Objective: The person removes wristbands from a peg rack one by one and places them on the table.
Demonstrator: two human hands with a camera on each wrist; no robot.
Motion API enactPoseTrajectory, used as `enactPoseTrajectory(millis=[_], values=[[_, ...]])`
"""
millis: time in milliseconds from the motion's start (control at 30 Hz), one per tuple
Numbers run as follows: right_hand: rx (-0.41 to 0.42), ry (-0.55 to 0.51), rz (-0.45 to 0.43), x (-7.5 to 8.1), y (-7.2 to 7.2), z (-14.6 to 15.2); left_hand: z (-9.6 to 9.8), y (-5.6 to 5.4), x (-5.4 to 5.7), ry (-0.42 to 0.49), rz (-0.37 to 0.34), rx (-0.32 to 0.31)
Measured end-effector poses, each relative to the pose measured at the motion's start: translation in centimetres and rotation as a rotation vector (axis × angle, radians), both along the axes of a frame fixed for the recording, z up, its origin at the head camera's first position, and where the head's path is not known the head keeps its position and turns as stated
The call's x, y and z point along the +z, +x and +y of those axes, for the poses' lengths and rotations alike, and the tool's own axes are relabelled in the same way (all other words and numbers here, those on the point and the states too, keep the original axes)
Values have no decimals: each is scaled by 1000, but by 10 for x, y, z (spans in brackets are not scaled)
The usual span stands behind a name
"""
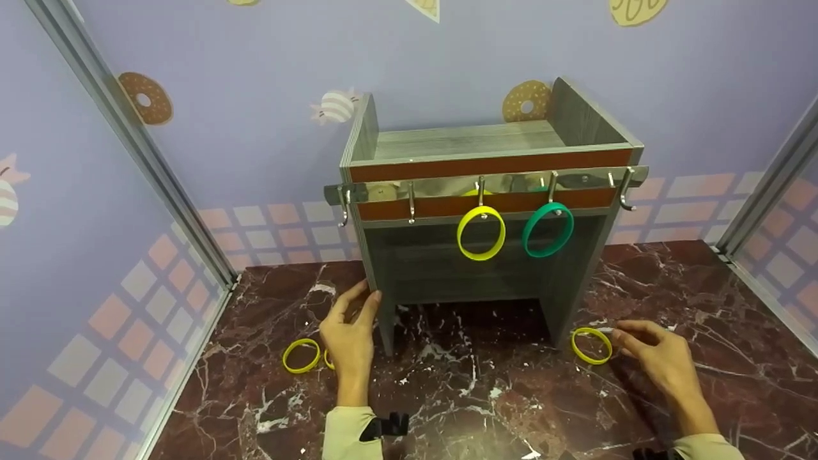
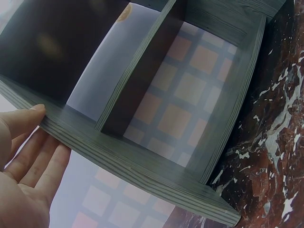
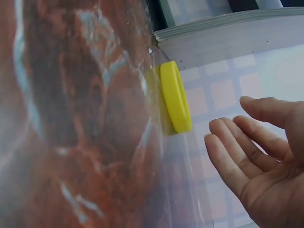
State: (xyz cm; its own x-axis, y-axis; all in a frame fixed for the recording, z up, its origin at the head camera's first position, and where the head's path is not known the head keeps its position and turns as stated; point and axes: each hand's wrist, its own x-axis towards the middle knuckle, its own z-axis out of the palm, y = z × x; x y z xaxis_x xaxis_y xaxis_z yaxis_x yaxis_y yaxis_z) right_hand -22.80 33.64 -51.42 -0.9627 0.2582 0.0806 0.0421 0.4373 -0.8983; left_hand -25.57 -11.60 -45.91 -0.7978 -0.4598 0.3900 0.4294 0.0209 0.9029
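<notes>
Pickup step, apparently: right hand (image 1: 661, 359), thumb and fingers apart, was just beside the right-hand yellow ring (image 3: 175, 97) on the counter (image 1: 486, 415), next needing a pinch; left hand (image 1: 348, 335) gripped the shelf unit's left panel (image 1: 370, 255).

two rings (image 1: 480, 258) on hooks (image 1: 411, 203) before shelf (image 1: 460, 168); other rings (image 1: 592, 363) left, right, on table (image 1: 473, 409).

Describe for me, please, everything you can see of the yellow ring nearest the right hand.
The yellow ring is a plain, thin, closed band, bright yellow and smooth, apparently of rubber or plastic. Round and undistorted, it lies flat on the dark red, marbled tabletop, just right of the gray stand in the head view. The right hand is beside it, fingertips close but, in the right wrist view, apart from it. Only the tabletop appears to touch it.
</notes>
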Motion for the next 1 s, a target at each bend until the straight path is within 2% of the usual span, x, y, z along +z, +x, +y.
enactPoseTrajectory(millis=[200, 467, 733, 1000], values=[[-24, 66, 88, 12, 3, -6, 0, 2, -1, -1, 15, -6], [9, 11, 198, 38, 3, -20, 0, 1, -1, 4, 44, 1], [16, 25, 292, 69, 5, -36, 0, -2, -1, -11, 55, 11], [77, 16, 354, 92, 7, -50, -1, -1, -2, -25, 59, 6]])
